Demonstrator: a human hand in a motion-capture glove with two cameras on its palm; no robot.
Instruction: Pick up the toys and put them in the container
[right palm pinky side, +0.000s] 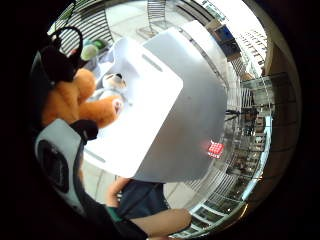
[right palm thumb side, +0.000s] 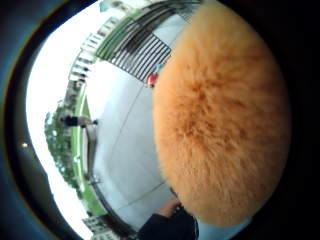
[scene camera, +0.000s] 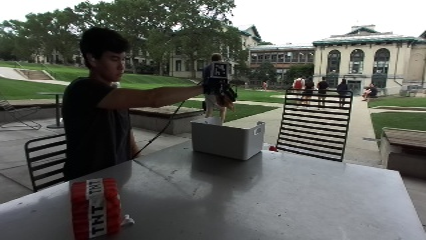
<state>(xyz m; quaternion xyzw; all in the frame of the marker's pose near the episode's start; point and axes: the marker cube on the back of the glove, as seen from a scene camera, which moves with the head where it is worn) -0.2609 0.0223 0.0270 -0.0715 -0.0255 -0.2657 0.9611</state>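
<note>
We see the person's gloved right hand (scene camera: 216, 85) raised at the end of an outstretched arm, directly above the white container (scene camera: 227, 138). Its fingers are curled around an orange plush toy (scene camera: 225, 97), which hangs below the hand, clear of the container's rim. In the thumb-side palm view the toy's orange fur (right palm thumb side: 222, 120) fills much of the picture, right against the palm. The little-finger-side palm view looks down into the open container (right palm pinky side: 145, 107), where a grey and white plush toy (right palm pinky side: 111, 85) lies inside, beside a green and white object (right palm pinky side: 92, 50) we cannot identify.

The container stands toward the far side of the grey table (scene camera: 266, 200), its slot handles showing in the walls. A small red object (scene camera: 272, 148) lies on the table just to the right of the container. At the near left corner of the table stands a red block toy marked TNT (scene camera: 96, 207), well apart from the container. A black slatted chair (scene camera: 315, 125) stands beyond the table's far edge.
</note>
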